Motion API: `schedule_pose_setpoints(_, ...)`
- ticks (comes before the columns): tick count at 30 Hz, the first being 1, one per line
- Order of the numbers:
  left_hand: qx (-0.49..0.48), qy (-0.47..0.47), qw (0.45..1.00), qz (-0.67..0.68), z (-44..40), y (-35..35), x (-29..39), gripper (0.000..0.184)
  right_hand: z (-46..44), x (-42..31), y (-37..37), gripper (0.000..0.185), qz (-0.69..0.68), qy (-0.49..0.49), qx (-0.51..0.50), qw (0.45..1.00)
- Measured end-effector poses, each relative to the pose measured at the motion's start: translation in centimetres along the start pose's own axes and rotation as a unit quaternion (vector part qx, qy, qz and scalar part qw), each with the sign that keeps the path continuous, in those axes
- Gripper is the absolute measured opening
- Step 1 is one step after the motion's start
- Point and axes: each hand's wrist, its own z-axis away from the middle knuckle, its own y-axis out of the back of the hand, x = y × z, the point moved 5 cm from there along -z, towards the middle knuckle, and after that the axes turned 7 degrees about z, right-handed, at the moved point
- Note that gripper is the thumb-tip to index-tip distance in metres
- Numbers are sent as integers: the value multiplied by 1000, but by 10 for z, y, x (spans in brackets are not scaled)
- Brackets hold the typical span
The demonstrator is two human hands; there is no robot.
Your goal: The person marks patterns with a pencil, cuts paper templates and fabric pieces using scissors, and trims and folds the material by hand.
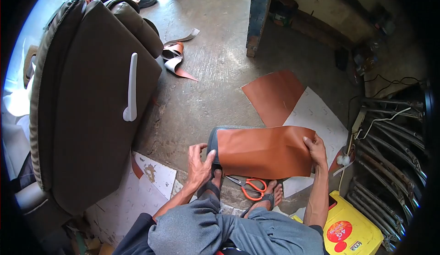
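Pinching brown sheet over dark pad between right hand fingers, right of pad's exposed end, with left hand fingers half-curled there, can't tell if gripping; could skew sheet by tugging unevenly.

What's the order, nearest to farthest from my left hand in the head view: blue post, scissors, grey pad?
1. Grey pad, right at your left hand.
2. Scissors, right of that hand.
3. Blue post, up near the top edge.
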Motion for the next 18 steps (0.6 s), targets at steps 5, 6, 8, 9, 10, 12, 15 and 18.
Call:
schedule_pose_setpoints(5,4,-80,992,-93,1,-21,20,29,-1,5,-17,33,-54,-13,-34,998)
schedule_pose_setpoints(6,4,-81,992,-92,-2,-21,20,29,-3,8,-17,33,-53,-12,-34,998)
schedule_pose_setpoints(8,-14,-68,995,-67,-9,-22,16,28,-6,17,-18,34,-35,-28,-39,998)
schedule_pose_setpoints(9,-14,-68,995,-66,-14,-19,17,28,-5,13,-20,34,-54,-25,-44,997)
schedule_pose_setpoints(10,-25,-51,997,-48,-20,-17,16,29,-4,10,-19,34,-55,-25,-43,997)
schedule_pose_setpoints(12,-39,-31,998,-29,-25,-20,18,30,-2,6,-18,34,-77,-39,-40,995)
schedule_pose_setpoints(15,34,-39,998,-39,-32,-23,22,30,-7,10,-13,33,-57,-54,-33,996)
schedule_pose_setpoints(18,25,-37,999,-28,-37,-30,14,29,-9,12,-10,33,-36,-45,-27,998)
